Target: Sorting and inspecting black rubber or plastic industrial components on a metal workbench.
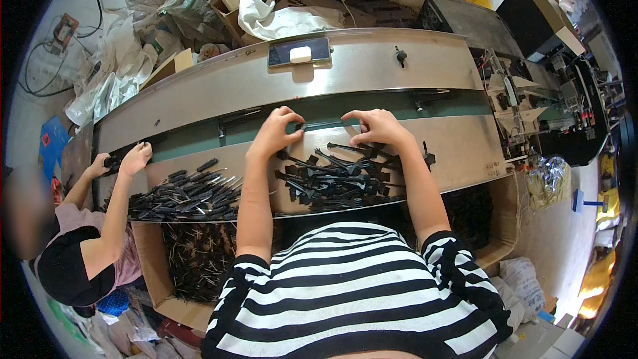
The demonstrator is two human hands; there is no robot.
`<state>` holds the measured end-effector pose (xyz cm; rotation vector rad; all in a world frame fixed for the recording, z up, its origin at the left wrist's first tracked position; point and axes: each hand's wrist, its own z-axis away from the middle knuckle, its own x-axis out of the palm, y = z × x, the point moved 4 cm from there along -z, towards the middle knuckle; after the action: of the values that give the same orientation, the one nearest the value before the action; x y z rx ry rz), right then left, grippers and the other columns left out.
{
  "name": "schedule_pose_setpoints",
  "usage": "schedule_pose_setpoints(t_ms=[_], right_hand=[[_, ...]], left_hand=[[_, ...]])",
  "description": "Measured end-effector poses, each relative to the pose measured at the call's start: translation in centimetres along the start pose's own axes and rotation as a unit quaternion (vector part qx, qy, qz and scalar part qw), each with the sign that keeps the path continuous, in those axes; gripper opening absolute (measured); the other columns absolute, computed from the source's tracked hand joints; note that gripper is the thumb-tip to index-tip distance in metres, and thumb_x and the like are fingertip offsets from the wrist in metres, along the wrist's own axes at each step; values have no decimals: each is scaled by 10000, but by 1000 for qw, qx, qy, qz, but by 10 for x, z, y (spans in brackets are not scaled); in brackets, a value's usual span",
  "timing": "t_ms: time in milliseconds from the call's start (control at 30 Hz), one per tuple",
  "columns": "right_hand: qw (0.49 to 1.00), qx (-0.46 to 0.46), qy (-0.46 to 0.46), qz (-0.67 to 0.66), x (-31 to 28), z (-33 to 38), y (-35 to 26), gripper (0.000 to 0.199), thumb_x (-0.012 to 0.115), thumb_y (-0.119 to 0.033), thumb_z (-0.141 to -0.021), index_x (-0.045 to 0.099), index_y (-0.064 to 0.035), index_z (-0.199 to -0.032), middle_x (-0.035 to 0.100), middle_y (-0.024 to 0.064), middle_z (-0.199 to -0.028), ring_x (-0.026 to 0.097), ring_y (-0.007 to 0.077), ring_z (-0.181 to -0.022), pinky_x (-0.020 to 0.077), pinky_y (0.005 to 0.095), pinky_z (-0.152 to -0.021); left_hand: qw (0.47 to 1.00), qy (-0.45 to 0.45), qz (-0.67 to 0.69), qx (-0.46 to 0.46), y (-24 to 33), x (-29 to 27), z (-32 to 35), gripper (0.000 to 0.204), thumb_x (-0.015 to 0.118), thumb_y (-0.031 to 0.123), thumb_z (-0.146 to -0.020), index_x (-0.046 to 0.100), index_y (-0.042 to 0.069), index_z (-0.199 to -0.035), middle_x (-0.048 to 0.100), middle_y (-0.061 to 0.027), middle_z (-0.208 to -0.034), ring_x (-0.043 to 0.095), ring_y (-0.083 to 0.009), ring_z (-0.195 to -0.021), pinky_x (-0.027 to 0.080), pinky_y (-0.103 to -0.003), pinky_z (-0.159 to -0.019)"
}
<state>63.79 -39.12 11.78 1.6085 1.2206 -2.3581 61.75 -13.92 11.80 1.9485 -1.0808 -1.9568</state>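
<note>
My left hand is closed in a pinch on a small black part at the near edge of the green belt. A thin dark strip seems to run from this part toward my right hand; I cannot tell whether it belongs to it. My right hand has its thumb and forefinger apart, with nothing plainly between them. Just below both hands lies a pile of black plastic parts with flared ends. To its left is a heap of black-handled pieces with thin metal shafts.
At the left, a co-worker's hands hold black pieces over the belt. A phone with a white case and one black part lie on the far metal ledge. Cardboard boxes stand below the near edge. Machinery is at the right.
</note>
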Motion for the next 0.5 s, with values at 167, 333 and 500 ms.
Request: schedule_pose_setpoints(t_ms=[167,333,500], right_hand=[[999,11,1,-37,-1,1,6,630,788,-443,-629,598,-210,-1183,611,29,-707,612,206,-692,469,331,-627],[997,5,0,-79,-2,1,6,633,814,-351,-616,596,-197,-1190,607,23,-701,604,192,-680,462,322,-619],[995,2,-15,-102,-4,5,2,668,833,-261,-582,595,-190,-1203,578,9,-678,570,162,-641,440,298,-594]], left_hand=[[980,79,-165,-84,-27,-22,9,225,716,216,-662,711,133,-871,602,-68,-985,535,-256,-993,401,-389,-878],[959,103,-206,-166,-45,-28,17,246,708,207,-676,707,137,-912,593,-63,-1000,519,-250,-1018,396,-391,-888],[958,122,-197,-171,-38,-24,14,321,715,178,-704,673,131,-1018,586,-89,-1007,519,-267,-1032,411,-398,-919]])
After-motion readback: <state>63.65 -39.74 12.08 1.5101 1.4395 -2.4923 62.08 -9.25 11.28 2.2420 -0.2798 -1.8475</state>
